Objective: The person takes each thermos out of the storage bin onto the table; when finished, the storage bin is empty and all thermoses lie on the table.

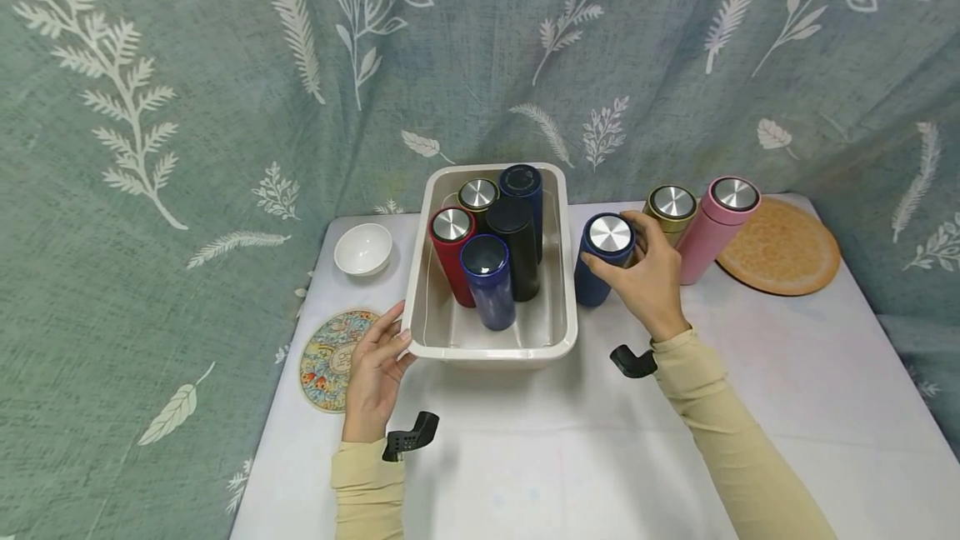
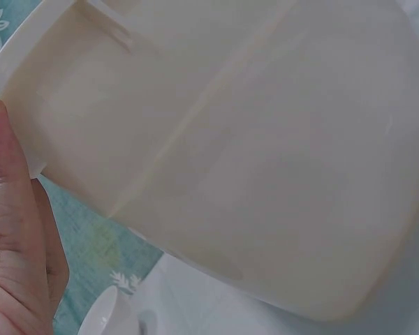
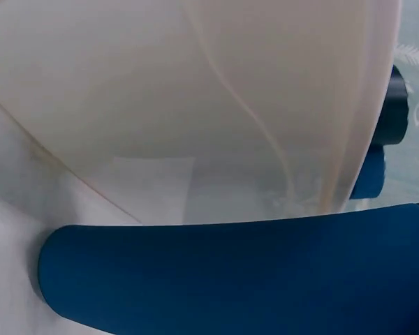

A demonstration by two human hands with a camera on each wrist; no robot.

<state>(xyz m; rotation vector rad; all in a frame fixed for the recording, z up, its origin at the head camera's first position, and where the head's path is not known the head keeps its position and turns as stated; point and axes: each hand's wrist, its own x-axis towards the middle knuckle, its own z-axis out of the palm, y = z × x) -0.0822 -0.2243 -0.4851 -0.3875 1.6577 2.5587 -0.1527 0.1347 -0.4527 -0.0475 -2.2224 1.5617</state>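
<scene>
My right hand (image 1: 651,277) grips a navy blue bottle (image 1: 597,288) near its silver-topped lid. The bottle stands upright just outside the right wall of a white plastic tub (image 1: 510,353); its blue body (image 3: 230,272) fills the lower right wrist view. At the tub's front left corner, my left hand (image 1: 377,369) holds the rim with thumb and fingers. Inside the tub stand a red bottle (image 1: 454,265), a shiny blue bottle (image 1: 491,294), a black bottle (image 1: 517,252), a dark navy bottle (image 1: 522,182) and a silver-lidded bottle (image 1: 477,193).
To the right stand a gold-green bottle (image 1: 671,205) and a pink bottle (image 1: 708,236), beside a round orange-patterned mat (image 1: 787,248). On the left are a white bowl (image 1: 363,248) and a round colourful mat (image 1: 326,365). A leaf-print curtain (image 1: 465,48) hangs behind the white-covered table (image 1: 525,465).
</scene>
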